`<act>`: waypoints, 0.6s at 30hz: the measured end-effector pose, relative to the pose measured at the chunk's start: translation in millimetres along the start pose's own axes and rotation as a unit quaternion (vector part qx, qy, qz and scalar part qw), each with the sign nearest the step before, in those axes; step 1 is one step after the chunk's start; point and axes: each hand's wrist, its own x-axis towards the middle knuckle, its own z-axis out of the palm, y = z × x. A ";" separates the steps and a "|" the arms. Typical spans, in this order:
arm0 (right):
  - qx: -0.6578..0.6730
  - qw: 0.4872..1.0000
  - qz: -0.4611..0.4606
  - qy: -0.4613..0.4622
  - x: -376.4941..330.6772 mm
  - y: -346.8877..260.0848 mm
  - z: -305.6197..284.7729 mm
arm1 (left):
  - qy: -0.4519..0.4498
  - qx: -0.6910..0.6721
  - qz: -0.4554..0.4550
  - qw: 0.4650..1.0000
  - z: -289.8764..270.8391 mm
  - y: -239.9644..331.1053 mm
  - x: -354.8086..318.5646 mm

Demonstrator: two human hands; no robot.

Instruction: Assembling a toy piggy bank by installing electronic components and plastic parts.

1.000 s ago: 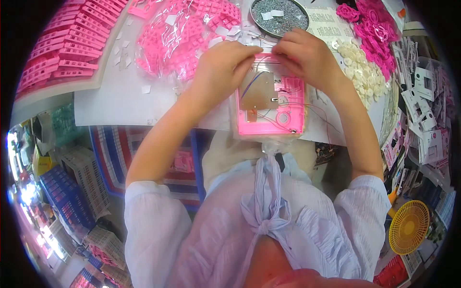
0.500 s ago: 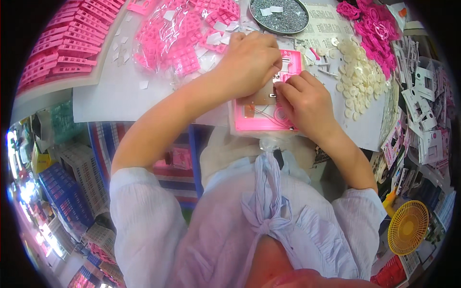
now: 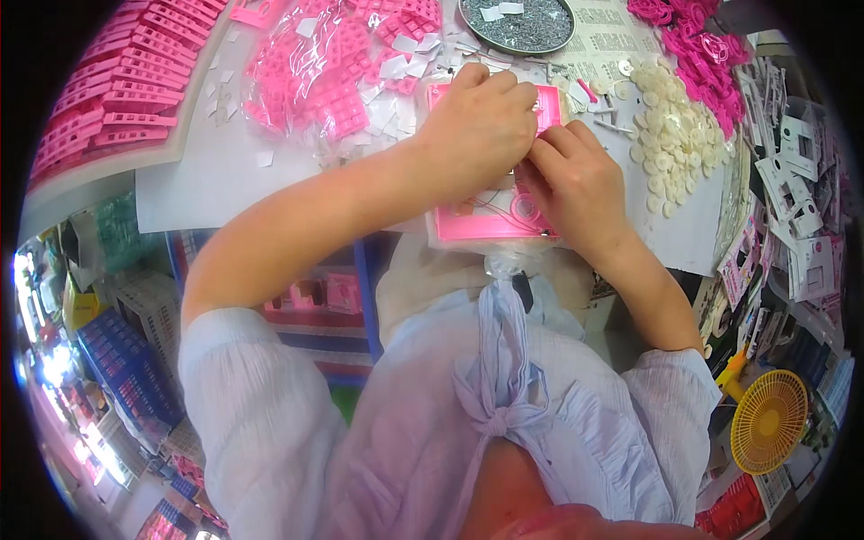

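A pink plastic casing (image 3: 477,229) with thin wires (image 3: 514,214) and a round ring inside lies at the table's near edge, directly under my hands. My left hand (image 3: 486,121) is bent over the middle of the casing, fingers curled down and closed. From the other side my right hand (image 3: 576,184) meets it, thumb and fingers pinched together above the casing. The fingertips of both hands come close to each other, and whatever they hold is hidden behind the knuckles. The brown circuit board seen earlier is largely covered now.
Behind stand a clear bag of pink keypad-like parts (image 3: 310,67) and a round tray of small metal pieces (image 3: 540,43). To the right lie cream discs (image 3: 670,144) and magenta parts (image 3: 688,63). Pink frames (image 3: 135,76) fill the left; a yellow fan (image 3: 768,421) stands lower right.
My left hand has shifted slightly right and down, closer to my right hand. The brown circuit board, visible between them before, is now mostly out of sight. The whole view has tilted a little.
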 end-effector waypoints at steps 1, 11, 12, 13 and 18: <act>-0.005 1.000 0.003 0.000 2.1 -0.8 -1.3 | -0.021 -0.018 -0.021 0.999 0.8 -3.8 1.7; -0.072 0.988 -0.008 -0.135 22.6 15.3 -13.8 | -0.264 -0.111 -0.115 0.951 -19.9 -43.5 57.2; -0.062 0.988 -0.006 -0.142 24.8 17.5 -14.2 | -0.288 -0.106 -0.100 0.947 -17.5 -48.0 61.4; -0.053 0.987 -0.001 -0.150 26.7 20.8 -14.4 | -0.376 -0.049 -0.100 0.920 -18.6 -45.7 74.1; 0.048 0.997 -0.049 0.024 26.6 35.0 11.0 | -0.233 -0.130 -0.090 0.960 -12.0 -46.0 57.2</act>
